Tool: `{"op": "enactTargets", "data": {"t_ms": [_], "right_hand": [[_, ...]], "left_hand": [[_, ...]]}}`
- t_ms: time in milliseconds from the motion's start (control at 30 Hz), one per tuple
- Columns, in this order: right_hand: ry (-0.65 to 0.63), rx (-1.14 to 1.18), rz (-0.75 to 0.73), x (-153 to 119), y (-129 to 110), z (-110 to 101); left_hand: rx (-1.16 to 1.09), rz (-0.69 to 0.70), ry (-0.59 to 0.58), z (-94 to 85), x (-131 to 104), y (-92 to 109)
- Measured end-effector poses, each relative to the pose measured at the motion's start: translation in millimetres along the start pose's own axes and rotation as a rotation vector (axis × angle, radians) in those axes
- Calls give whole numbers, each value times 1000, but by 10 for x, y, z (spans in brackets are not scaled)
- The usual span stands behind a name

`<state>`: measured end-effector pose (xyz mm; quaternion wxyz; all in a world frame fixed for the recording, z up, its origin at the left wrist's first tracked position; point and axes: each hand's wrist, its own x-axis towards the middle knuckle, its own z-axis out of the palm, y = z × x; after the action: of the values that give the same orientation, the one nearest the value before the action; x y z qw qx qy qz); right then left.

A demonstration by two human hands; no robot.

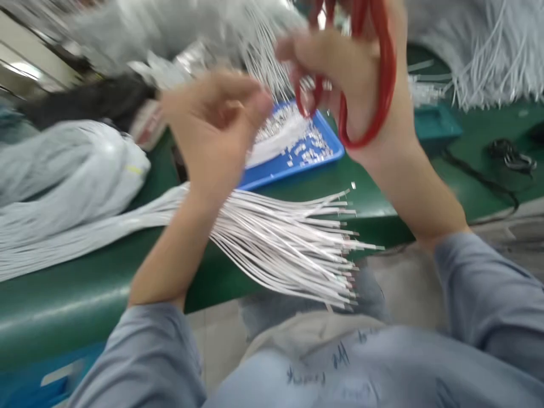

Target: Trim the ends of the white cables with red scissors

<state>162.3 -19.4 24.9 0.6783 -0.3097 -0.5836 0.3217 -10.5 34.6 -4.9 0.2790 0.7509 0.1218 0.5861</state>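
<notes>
A blue tray sits on the green counter, back from its near edge, with many small clear and whitish pieces scattered inside and a pale strip among them. Farther right on the counter stands a small teal box, its contents too blurred to tell.

The right hand is raised above the tray's right side, fingers bent, with the handles of red scissors looped around it. The left hand is held over the tray's left side, fingers curled and thumb close to the forefinger; blur hides whether it pinches anything. Beneath the left forearm, a bundle of white wires lies across the counter, its cut ends reaching past the near edge.
</notes>
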Motion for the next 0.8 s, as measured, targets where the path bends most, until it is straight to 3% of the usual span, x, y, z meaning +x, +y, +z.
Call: {"op": "enactTargets", "data": {"t_ms": [100,267,467,600,800], "right_hand": [[0,110,68,-39,1,60],[-34,79,116,-91,10,33],[-48,-5,124,-88,0,46],[-103,50,192,-73,14,50],[-175,88,171,-66,74,34]], "left_hand": [[126,-157,45,148,-52,250],[120,-250,10,125,-95,282],[67,-253,-15,144,-92,318],[138,-240,-8,161,-108,387],[179,-191,9,126,-115,379]]}}
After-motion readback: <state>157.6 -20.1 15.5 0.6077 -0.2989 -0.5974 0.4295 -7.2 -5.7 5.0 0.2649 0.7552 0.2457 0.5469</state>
